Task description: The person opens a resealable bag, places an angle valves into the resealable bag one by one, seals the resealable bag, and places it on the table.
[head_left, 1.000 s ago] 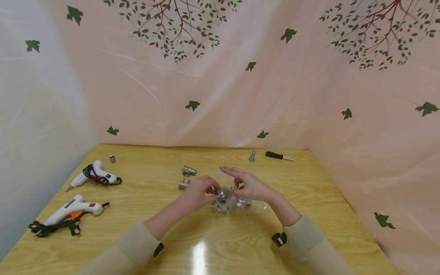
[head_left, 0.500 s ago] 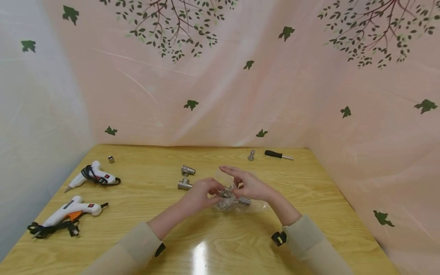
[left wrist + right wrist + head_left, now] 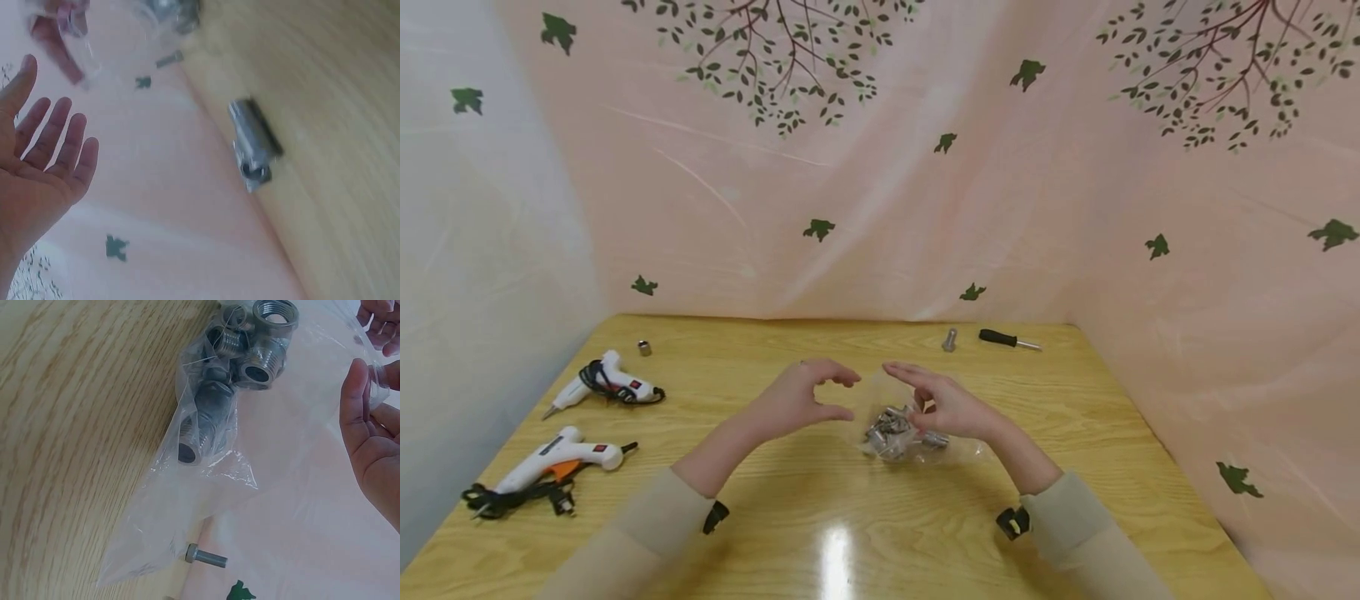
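Observation:
A clear plastic bag with several threaded metal pipe fittings inside lies on the wooden table. My right hand pinches the bag's open edge at its right side, forefinger stretched out. My left hand hovers to the left of the bag, palm open, fingers spread and holding nothing. In the left wrist view one loose metal fitting lies on the table near that hand; in the head view the hand hides it.
Two white glue guns with black cords lie at the table's left. A small metal socket sits behind them. At the back lie a metal bolt and a black-handled screwdriver. Pink curtains surround the table.
My left hand has let go of the bag and moved left and back, and it now covers the two loose fittings. The right hand keeps its hold on the bag.

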Motion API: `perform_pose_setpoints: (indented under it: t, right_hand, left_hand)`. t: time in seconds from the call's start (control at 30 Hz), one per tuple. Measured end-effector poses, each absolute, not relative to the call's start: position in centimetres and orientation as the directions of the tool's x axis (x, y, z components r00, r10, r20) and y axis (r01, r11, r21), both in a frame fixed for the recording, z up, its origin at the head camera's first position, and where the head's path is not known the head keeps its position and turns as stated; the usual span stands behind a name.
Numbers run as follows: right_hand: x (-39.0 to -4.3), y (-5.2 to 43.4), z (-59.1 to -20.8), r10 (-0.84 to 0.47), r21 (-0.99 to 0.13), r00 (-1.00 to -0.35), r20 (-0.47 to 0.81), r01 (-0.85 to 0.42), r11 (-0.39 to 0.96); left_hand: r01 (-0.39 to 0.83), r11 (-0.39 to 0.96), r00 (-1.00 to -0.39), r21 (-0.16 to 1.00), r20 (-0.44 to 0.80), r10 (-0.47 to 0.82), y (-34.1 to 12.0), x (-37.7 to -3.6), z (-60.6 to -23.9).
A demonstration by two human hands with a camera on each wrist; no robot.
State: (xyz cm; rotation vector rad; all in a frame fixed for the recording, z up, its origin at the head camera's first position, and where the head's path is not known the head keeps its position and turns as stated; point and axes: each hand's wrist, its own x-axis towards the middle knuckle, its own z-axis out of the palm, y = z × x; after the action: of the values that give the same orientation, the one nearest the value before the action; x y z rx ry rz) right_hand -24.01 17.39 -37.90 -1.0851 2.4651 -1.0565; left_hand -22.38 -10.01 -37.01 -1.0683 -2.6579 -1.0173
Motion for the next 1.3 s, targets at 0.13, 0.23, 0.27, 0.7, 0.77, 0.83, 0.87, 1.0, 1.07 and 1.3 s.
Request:
perform_pose_setpoints:
  t: [0.13, 0.23, 0.27, 0.7, 0.77, 0.83, 0.87, 1.0, 1.07, 1.3]
  right_hand:
    - [-24.0, 17.5, -37.9, -0.718, -0.705, -0.693, 0.065, -0.541, 0.458]
    - [-24.0, 17.5, -37.9, -0.718, -0.695, -0.693, 0.070, -0.550, 0.463]
    - [-23.9, 17.5, -37.9, -0.719, -0.693, -0.692, 0.070, -0.552, 0.464]
    - [-23.8, 17.4, -38.0, -0.723, -0.696, -0.688, 0.061, -0.549, 0.464]
    - [-23.8, 17.4, -38.0, -0.723, -0.695, -0.688, 0.060, -0.549, 0.465]
    - [-23.8, 17.4, -37.9, -0.724, -0.695, -0.687, 0.061, -0.549, 0.464]
    - [-23.8, 17.4, -37.9, -0.723, -0.694, -0.688, 0.060, -0.550, 0.465]
    - [-23.8, 17.4, -37.8, -0.720, -0.692, -0.692, 0.059, -0.548, 0.470]
    - [-23.7, 17.4, -37.8, -0.720, -0.693, -0.692, 0.058, -0.547, 0.470]
    - [-23.8, 17.3, -37.8, -0.726, -0.699, -0.685, 0.060, -0.548, 0.459]
  left_hand:
    - [0.629, 0.526, -0.758, 0.573, 0.300, 0.579, -12.0, -23.7, -36.4]
    - [0.616, 0.529, -0.765, 0.584, 0.282, 0.579, -13.4, -24.7, -36.5]
    - [0.612, 0.537, -0.768, 0.581, 0.272, 0.580, -13.8, -25.1, -36.6]
    - [0.545, 0.579, -0.798, 0.606, 0.163, 0.580, -17.5, -28.2, -40.8]
    - [0.534, 0.586, -0.801, 0.609, 0.143, 0.582, -17.8, -28.6, -41.7]
    - [0.529, 0.597, -0.802, 0.602, 0.127, 0.583, -18.1, -28.9, -42.4]
    - [0.524, 0.603, -0.805, 0.602, 0.120, 0.580, -18.2, -29.1, -42.7]
    - [0.513, 0.627, -0.810, 0.586, 0.089, 0.580, -18.3, -29.5, -43.6]
    - [0.509, 0.635, -0.809, 0.581, 0.070, 0.584, -18.3, -29.6, -43.9]
    - [0.486, 0.630, -0.810, 0.606, 0.041, 0.585, -18.3, -29.9, -45.0]
